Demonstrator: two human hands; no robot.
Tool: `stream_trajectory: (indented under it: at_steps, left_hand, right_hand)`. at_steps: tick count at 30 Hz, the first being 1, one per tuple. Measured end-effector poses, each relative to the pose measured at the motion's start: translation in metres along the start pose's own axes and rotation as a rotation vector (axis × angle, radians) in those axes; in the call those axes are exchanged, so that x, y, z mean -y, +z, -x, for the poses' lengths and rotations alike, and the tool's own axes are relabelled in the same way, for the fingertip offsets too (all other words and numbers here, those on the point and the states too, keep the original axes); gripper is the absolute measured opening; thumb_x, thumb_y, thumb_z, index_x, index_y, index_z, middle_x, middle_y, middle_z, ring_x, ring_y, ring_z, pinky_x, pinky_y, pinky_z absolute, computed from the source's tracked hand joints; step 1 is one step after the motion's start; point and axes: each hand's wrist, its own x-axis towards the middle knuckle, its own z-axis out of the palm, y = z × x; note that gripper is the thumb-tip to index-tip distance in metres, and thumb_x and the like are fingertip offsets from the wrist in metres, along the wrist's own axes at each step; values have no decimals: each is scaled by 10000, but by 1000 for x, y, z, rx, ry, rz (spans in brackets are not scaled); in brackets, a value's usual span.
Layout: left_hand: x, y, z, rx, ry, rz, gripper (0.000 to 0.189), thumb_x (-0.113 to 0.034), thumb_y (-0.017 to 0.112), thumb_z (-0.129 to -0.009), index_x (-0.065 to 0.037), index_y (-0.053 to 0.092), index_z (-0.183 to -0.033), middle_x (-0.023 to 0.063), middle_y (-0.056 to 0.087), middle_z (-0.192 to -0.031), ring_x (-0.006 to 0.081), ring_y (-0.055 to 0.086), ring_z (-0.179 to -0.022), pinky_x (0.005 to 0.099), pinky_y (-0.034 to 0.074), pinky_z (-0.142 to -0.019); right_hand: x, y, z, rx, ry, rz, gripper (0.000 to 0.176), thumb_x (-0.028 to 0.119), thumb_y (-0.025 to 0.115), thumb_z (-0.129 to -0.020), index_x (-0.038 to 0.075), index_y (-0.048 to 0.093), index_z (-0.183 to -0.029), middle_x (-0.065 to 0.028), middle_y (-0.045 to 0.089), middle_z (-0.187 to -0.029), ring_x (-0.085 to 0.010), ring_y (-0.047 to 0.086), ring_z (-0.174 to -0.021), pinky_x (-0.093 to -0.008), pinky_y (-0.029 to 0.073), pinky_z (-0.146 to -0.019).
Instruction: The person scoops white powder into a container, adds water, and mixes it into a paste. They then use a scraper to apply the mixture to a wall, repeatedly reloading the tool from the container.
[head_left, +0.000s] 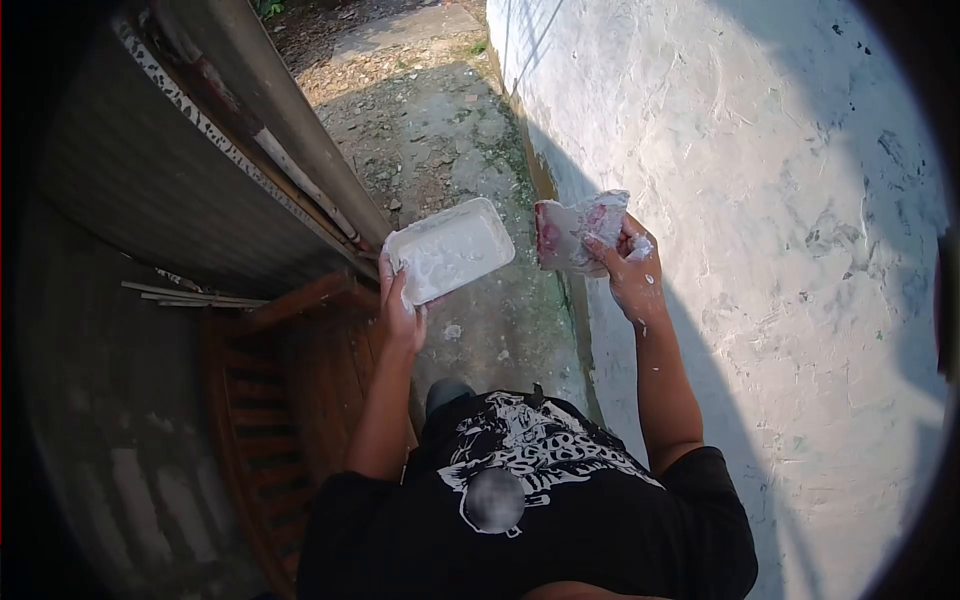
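Observation:
My left hand (402, 305) is closed on the near left end of a shallow white rectangular tub (462, 245). White paste coats the inside of the tub. To its right, my right hand (632, 268) grips a flat scraper (572, 236), reddish at its left edge and smeared with thick white paste. The scraper is held apart from the tub, close to the white wall. Paste also sticks to the fingers of both hands. The scraper's grip end is hidden by my fingers and the paste.
A rough white-coated wall (780, 250) with dark marks runs along the right. Left are a corrugated panel (190, 190), a leaning post (290, 110), thin sticks (195, 297) and a slatted wooden bench (330, 370). A concrete path (480, 340) leads toward rubble (385, 150).

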Motion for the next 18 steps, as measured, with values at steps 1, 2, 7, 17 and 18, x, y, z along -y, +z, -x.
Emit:
stream_trajectory:
  at_steps: [1, 2, 7, 17, 18]
  left_hand:
    - [5, 0, -10, 21, -10, 1, 516, -283, 337, -1011, -243, 180, -1500, 105, 412, -1455, 347, 514, -1256, 567, 488, -942]
    - [13, -3, -21, 18, -48, -13, 521, -281, 339, -1010, -240, 175, -1503, 108, 406, -1458, 345, 512, -1258, 567, 492, -935]
    - [44, -3, -72, 108, -160, 131, 605, -227, 387, -997, -180, 122, -1539, 61, 374, -1476, 252, 501, -1253, 421, 532, -829]
    - [40, 4, -131, 344, -373, -6, 594, -169, 363, -1003, -95, 112, -1537, 97, 380, -1457, 238, 445, -1294, 391, 379, -1064]
    - [40, 7, -133, 358, -373, 0, 594, -171, 360, -1004, -95, 108, -1537, 99, 382, -1454, 236, 447, -1291, 392, 378, -1062]
  right_hand:
    - [-5, -4, -2, -6, -123, 250, 340, 16, 626, -852, -8, 593, -1190, -111, 677, -1099, -203, 653, -972, -333, 499, -844]
    - [-7, -5, -6, -14, -241, 503, 310, 5, 630, -845, 10, 616, -1155, -117, 682, -1075, -230, 656, -959, -358, 491, -847]
    - [24, 31, -17, 100, -519, 967, 242, 12, 626, -816, 72, 644, -1049, -100, 653, -970, -289, 597, -947, -395, 444, -859]
    - [-9, 108, -62, 282, -348, 1592, 192, 147, 586, -850, 180, 679, -1015, -24, 641, -882, -184, 598, -922, -337, 428, -827]
    - [-15, 112, -65, 250, -382, 1612, 188, 166, 593, -847, 183, 682, -1011, -23, 641, -883, -185, 598, -922, -339, 428, -831]
